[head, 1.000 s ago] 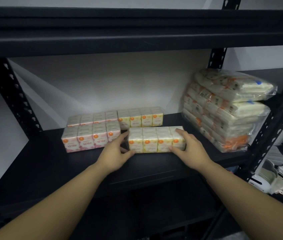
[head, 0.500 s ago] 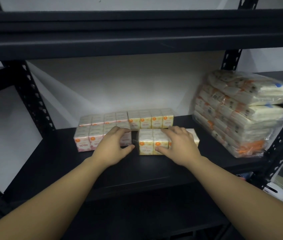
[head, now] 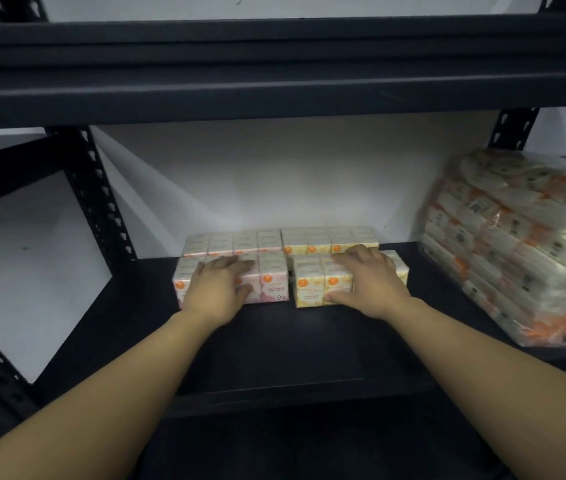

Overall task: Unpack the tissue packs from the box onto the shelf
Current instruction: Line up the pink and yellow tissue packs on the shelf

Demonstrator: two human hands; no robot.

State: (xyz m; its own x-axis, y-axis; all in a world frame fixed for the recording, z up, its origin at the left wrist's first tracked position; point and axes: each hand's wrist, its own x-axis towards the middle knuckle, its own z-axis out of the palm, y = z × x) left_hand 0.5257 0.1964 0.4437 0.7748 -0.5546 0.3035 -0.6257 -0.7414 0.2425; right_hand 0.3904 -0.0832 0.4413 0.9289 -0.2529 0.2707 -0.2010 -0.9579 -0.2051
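Several tissue packs stand on the black shelf (head: pixel 274 344). In the front row a pink pack (head: pixel 274 284) is on the left and a yellow pack (head: pixel 309 285) on the right, with a narrow gap between them. Behind them are a second pink pack (head: pixel 229 241) and a second yellow pack (head: pixel 323 239). My left hand (head: pixel 219 289) lies over the front pink pack, fingers on top and thumb on its front face. My right hand (head: pixel 368 278) lies over the front yellow pack in the same way. The box is out of view.
A tall stack of tissue bundles in clear plastic (head: pixel 516 244) fills the shelf's right end. The upper shelf beam (head: pixel 274 71) hangs low overhead. A perforated black upright (head: pixel 98 202) stands at the left, with the white wall behind.
My left hand moved from the yellow pack's left end onto the pink pack. My right hand slid up over the yellow pack, which was pushed further back, level with the pink one. The camera moved closer.
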